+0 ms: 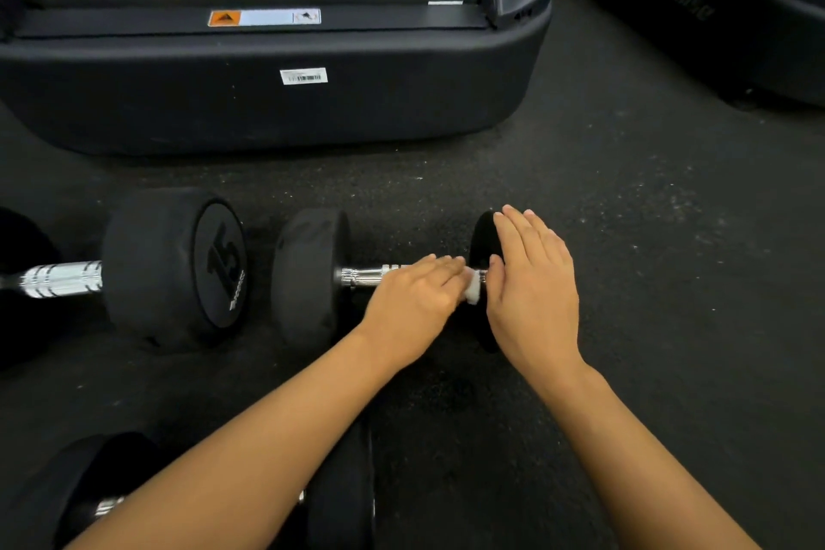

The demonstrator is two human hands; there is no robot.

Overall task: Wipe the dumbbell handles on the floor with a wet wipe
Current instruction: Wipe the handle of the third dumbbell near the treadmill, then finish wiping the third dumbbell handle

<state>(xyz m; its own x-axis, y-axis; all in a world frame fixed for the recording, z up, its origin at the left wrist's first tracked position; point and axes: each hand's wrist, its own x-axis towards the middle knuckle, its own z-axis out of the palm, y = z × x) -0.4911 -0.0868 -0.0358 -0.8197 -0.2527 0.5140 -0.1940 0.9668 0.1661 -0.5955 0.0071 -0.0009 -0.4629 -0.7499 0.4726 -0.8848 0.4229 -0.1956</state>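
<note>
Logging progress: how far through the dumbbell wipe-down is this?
Done: nothing can be confirmed from one picture. In hand: the left hand holds the wipe on the middle dumbbell's handle at its right end; the right hand rests flat on that end's weight. Possibly left: the 15 dumbbell and the near dumbbell.
</note>
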